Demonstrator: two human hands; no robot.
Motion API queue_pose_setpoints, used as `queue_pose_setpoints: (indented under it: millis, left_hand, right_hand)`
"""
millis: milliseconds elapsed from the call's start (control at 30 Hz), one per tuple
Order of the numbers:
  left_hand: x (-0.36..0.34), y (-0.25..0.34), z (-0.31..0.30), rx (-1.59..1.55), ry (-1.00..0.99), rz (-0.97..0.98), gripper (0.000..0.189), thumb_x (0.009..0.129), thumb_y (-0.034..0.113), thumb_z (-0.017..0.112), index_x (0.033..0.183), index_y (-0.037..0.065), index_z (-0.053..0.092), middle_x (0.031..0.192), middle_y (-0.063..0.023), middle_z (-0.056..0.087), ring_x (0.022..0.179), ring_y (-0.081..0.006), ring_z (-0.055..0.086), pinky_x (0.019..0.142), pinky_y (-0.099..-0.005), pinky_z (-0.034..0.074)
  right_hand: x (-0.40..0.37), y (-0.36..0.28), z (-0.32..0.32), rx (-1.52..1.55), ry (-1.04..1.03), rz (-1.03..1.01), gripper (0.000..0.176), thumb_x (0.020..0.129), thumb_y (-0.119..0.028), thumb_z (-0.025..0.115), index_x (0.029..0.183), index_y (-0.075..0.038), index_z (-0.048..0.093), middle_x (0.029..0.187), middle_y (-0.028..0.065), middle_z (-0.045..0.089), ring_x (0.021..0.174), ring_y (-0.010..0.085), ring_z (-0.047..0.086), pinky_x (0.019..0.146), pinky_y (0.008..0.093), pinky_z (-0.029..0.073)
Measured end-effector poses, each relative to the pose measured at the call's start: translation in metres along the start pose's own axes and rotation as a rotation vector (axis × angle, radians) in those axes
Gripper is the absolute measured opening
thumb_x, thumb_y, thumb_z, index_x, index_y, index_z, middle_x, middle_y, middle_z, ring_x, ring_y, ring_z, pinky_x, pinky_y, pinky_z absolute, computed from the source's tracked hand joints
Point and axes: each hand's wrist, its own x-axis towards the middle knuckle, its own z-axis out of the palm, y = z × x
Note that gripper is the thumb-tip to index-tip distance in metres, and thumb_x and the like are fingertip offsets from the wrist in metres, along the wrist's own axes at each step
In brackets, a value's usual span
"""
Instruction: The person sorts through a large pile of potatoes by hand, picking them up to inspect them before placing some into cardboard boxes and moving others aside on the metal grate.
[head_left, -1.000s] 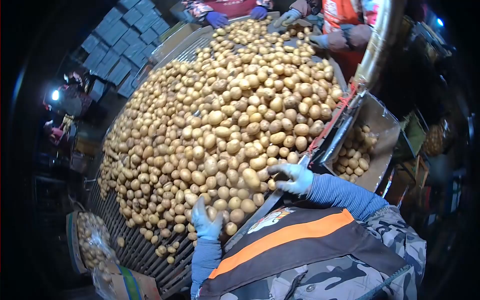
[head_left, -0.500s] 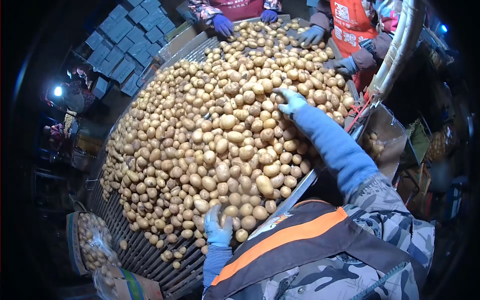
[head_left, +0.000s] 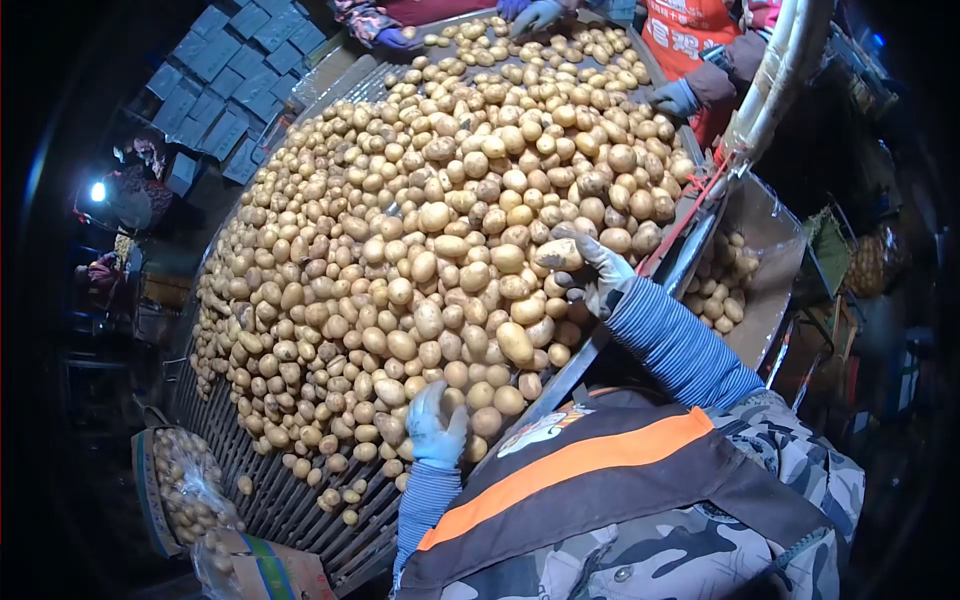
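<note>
A broad heap of potatoes (head_left: 400, 260) covers a slatted metal table (head_left: 210, 420). My left hand (head_left: 436, 428), in a pale blue glove, rests at the near edge of the heap, its fingers apart against potatoes and nothing held. At the right side of the heap is my right hand (head_left: 600, 272), gloved, with fingers spread around one end of a longish potato (head_left: 558, 254). That potato lies at its fingertips; whether it is gripped is unclear.
Co-workers' gloved hands (head_left: 676, 98) work at the far side. A carton of potatoes (head_left: 778, 270) stands at right, bagged potatoes (head_left: 185, 480) and another box (head_left: 290, 572) at lower left. A curved wrapped pole (head_left: 775, 95) rises at right. Boxes (head_left: 225, 80) are stacked behind.
My right hand has drawn back toward my body, from the upper heap to its near right edge. My left hand stays about where it was. Co-workers' hands have shifted, and the view has moved slightly.
</note>
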Motion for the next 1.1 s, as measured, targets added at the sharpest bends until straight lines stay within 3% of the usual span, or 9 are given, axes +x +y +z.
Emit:
queue_pose_setpoints:
  millis: [100, 300, 433, 567, 633, 733, 833, 967, 1100]
  left_hand:
    - [0.005, 0.001, 0.004, -0.015, -0.019, 0.017, 0.051, 0.069, 0.017, 0.069, 0.117, 0.005, 0.056, 0.112, -0.0194, 0.058, 0.105, -0.0354, 0.054, 0.092, -0.0441, 0.043]
    - [0.009, 0.014, 0.011, -0.115, 0.0, 0.012, 0.053, 0.072, 0.014, 0.068, 0.122, 0.001, 0.053, 0.117, -0.0188, 0.056, 0.106, -0.0323, 0.055, 0.093, -0.0417, 0.044]
    - [0.03, 0.064, 0.017, -0.649, 0.006, -0.099, 0.064, 0.078, 0.013, 0.067, 0.134, -0.004, 0.041, 0.128, -0.0173, 0.05, 0.118, -0.0244, 0.048, 0.102, -0.0347, 0.038]
    - [0.036, 0.053, 0.027, -0.824, -0.071, -0.243, 0.067, 0.079, 0.022, 0.073, 0.131, -0.006, 0.042, 0.128, -0.0163, 0.05, 0.119, -0.0226, 0.048, 0.102, -0.0335, 0.037]
    - [0.033, 0.047, 0.028, -0.821, -0.036, -0.274, 0.067, 0.077, 0.025, 0.075, 0.128, -0.007, 0.044, 0.123, -0.0154, 0.053, 0.112, -0.022, 0.052, 0.098, -0.0324, 0.041]
    - [0.033, 0.033, 0.027, -0.939, 0.113, -0.371, 0.072, 0.074, 0.03, 0.079, 0.127, -0.007, 0.046, 0.115, -0.0122, 0.057, 0.104, -0.0192, 0.056, 0.092, -0.0304, 0.046]
    - [0.03, 0.002, 0.004, -0.734, 0.263, -0.449, 0.063, 0.079, 0.009, 0.07, 0.133, -0.002, 0.04, 0.117, -0.0119, 0.054, 0.092, -0.0173, 0.057, 0.085, -0.0287, 0.048]
    - [-0.008, -0.035, -0.037, -0.547, 0.449, -0.548, 0.068, 0.079, 0.0, 0.064, 0.139, 0.002, 0.033, 0.128, -0.0139, 0.044, 0.105, -0.0207, 0.05, 0.085, -0.0305, 0.046]
    - [-0.095, -0.088, -0.069, -0.181, 0.472, -0.751, 0.067, 0.08, 0.002, 0.065, 0.139, 0.001, 0.033, 0.133, -0.0145, 0.044, 0.112, -0.0221, 0.049, 0.09, -0.0307, 0.046]
  right_hand:
    - [-0.013, 0.006, 0.009, -0.179, -0.003, -0.01, 0.051, 0.092, -0.048, 0.049, 0.135, -0.021, 0.042, 0.115, 0.0067, 0.062, 0.086, 0.0193, 0.058, 0.066, 0.0315, 0.045]
    - [-0.011, 0.03, 0.019, -0.065, -0.033, 0.177, 0.051, 0.09, -0.051, 0.052, 0.131, -0.021, 0.045, 0.112, 0.0057, 0.064, 0.079, 0.0196, 0.059, 0.062, 0.0305, 0.047]
    - [-0.018, 0.05, 0.042, -0.145, -0.075, 0.449, 0.057, 0.085, -0.05, 0.06, 0.132, -0.021, 0.045, 0.117, 0.0094, 0.06, 0.082, 0.0215, 0.062, 0.066, 0.0339, 0.052]
    - [-0.015, 0.099, 0.018, -0.617, -0.577, 0.148, 0.081, 0.087, -0.038, 0.062, 0.146, -0.009, 0.015, 0.112, 0.0126, 0.054, 0.09, 0.017, 0.06, 0.069, 0.0307, 0.053]
    - [-0.027, 0.093, 0.016, -0.596, -0.57, 0.335, 0.08, 0.087, -0.034, 0.061, 0.146, -0.006, 0.015, 0.114, 0.0123, 0.054, 0.096, 0.018, 0.059, 0.077, 0.0292, 0.051]
    - [-0.03, 0.102, 0.008, -0.813, -0.626, 0.143, 0.068, 0.087, -0.032, 0.059, 0.142, -0.005, 0.029, 0.113, 0.0131, 0.058, 0.1, 0.0208, 0.059, 0.084, 0.0295, 0.048]
    - [-0.03, 0.092, 0.007, -1.276, -0.765, 0.027, 0.053, 0.086, -0.03, 0.058, 0.13, -0.003, 0.046, 0.112, 0.0139, 0.061, 0.102, 0.0226, 0.059, 0.088, 0.032, 0.047]
    - [-0.032, 0.09, -0.004, -1.114, -0.579, 0.329, 0.039, 0.086, -0.024, 0.06, 0.117, -0.001, 0.056, 0.103, 0.014, 0.065, 0.095, 0.0207, 0.062, 0.084, 0.0316, 0.049]
    - [-0.034, 0.082, -0.017, -1.33, -0.592, -0.205, 0.028, 0.085, -0.017, 0.06, 0.11, -0.003, 0.061, 0.097, 0.0124, 0.065, 0.092, 0.0229, 0.063, 0.083, 0.0326, 0.049]
